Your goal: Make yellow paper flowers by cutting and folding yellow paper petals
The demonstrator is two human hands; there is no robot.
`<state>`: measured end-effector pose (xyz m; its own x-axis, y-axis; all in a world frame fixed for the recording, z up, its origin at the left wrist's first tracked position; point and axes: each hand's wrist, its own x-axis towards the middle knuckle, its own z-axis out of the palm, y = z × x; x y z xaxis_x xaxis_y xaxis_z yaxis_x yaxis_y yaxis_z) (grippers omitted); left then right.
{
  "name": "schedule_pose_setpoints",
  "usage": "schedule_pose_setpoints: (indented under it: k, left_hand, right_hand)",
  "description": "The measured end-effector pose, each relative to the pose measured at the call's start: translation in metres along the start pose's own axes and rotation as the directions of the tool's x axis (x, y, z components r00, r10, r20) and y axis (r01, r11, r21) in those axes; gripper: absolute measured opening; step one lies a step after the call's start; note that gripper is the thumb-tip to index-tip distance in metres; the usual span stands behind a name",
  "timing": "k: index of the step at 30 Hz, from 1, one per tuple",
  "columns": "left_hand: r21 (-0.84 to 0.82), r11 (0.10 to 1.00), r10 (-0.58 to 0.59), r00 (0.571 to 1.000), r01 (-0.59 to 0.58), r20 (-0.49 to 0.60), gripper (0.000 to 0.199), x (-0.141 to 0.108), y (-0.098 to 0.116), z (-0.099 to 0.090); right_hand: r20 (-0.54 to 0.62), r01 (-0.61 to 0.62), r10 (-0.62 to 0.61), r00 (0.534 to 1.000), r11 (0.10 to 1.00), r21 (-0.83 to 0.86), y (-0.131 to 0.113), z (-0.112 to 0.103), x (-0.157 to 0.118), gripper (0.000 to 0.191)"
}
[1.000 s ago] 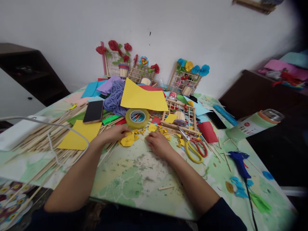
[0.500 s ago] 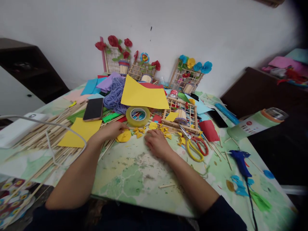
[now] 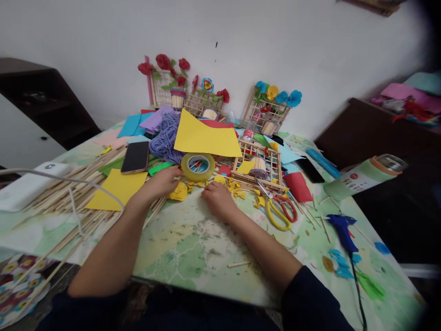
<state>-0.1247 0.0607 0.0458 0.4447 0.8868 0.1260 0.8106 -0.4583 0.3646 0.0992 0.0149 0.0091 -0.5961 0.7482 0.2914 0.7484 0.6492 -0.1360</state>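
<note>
I see L hand (image 3: 163, 183) by the yellow paper cutouts (image 3: 179, 192), ctr of frame; can't tell if it's gripping any. R hand (image 3: 219, 200), fingers curled, is nr yellow scraps (image 3: 236, 188), grip unclear too. Tape roll (image 3: 198, 167) sits just above, btwn hands.

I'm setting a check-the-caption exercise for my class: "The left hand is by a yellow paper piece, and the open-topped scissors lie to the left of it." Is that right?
Not quite: the scissors lie on the other side, to the right of the right hand, as the head view shows. The left hand is by a yellow paper piece.
</note>
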Motion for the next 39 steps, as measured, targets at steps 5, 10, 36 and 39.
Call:
schedule_pose_setpoints:
  k: [5, 10, 36, 39]
  left_hand:
    - [-0.321, 0.946, -0.043, 0.972, -0.035, -0.232, 0.033, -0.005, 0.047, 0.016]
    - [-0.622, 0.783, -0.021, 1.0, 0.012, -0.008, 0.036, -0.018, 0.096, 0.055]
    - [-0.85, 0.452, -0.07, 0.961, 0.271, 0.269, 0.025, -0.024, 0.102, 0.084]
    - [-0.83, 0.512, -0.054, 0.972, 0.223, 0.228, 0.022, -0.024, 0.104, 0.082]
  right_hand:
    - [-0.146, -0.228, 0.265, 0.953, 0.947, 0.227, 0.002, -0.01, -0.022, 0.014]
    - [-0.306, -0.262, 0.418, 0.855, 0.859, 0.439, -0.003, -0.015, -0.053, 0.009]
    - [0.003, -0.295, 0.671, 0.742, 0.322, 0.9, -0.005, -0.003, -0.072, 0.019]
    - [0.001, -0.303, 0.663, 0.749, 0.342, 0.889, -0.008, -0.005, -0.071, 0.019]
